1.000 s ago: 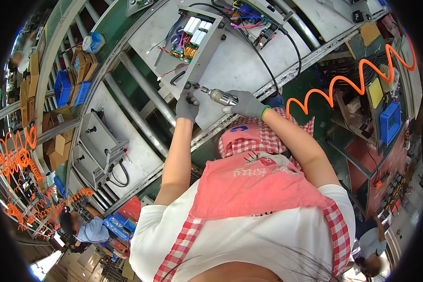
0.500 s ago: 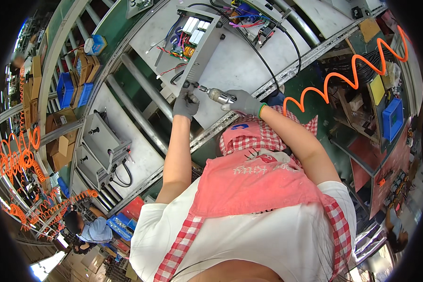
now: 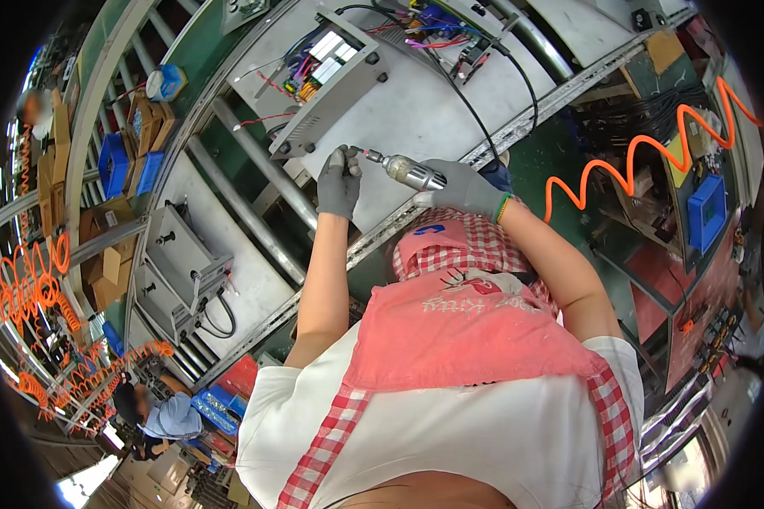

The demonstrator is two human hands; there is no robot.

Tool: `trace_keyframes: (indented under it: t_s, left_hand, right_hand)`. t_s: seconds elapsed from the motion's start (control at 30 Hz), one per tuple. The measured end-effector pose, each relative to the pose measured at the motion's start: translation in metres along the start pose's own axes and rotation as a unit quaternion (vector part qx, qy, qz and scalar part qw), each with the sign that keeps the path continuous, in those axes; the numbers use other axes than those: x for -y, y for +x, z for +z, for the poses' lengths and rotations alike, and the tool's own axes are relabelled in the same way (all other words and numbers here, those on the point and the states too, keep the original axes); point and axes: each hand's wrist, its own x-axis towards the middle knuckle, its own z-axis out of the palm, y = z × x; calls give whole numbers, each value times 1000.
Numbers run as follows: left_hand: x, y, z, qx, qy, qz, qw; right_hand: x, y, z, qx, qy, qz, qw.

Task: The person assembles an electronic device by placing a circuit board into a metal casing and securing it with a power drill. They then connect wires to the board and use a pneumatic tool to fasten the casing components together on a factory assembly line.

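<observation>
In a grey glove, my right hand (image 3: 467, 188) is wrapped round a silver pneumatic screwdriver (image 3: 412, 172), its tip pointing left. My left hand (image 3: 339, 187), also gloved, has its fingers pinched together close to that tip. Whatever lies between those fingers is too small to make out. Just beyond my hands, a grey metal case (image 3: 335, 106) rests on a pale board (image 3: 416, 119), tilted, with dark round feet on its near panel. Inside it are white blocks, coils and coloured wires. Neither my hands nor the screwdriver tip touches the case.
Farther right sits another open unit (image 3: 458, 38) with wires and a black cable (image 3: 458, 89). Grey metal cases (image 3: 182, 263) stand on the roller line at left, by steel rollers (image 3: 259, 161). An orange coiled hose (image 3: 628, 170) hangs right. Blue bins (image 3: 706, 212) and cardboard boxes flank the line.
The metal case has turned and shifted slightly up and left. My right hand and screwdriver have drawn back to the right, and my left fingers have come away from the case.
</observation>
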Motion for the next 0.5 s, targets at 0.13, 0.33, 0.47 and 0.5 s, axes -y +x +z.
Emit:
trace_keyframes:
  t_s: [0.13,0.33,0.47,0.5]
  left_hand:
    - [3,8,17,53,-3,-61,997]
    - [5,17,44,63,86,-78,991]
    - [2,19,49,56,170,-72,981]
    - [3,21,47,93,157,-62,981]
  right_hand:
    - [0,-5,-5,-9,-4,8,1000]
    - [-25,-3,-3,-44,20,-6,999]
    - [-36,-4,-9,-68,5,-76,995]
    - [-52,2,-1,-115,-47,-108,986]
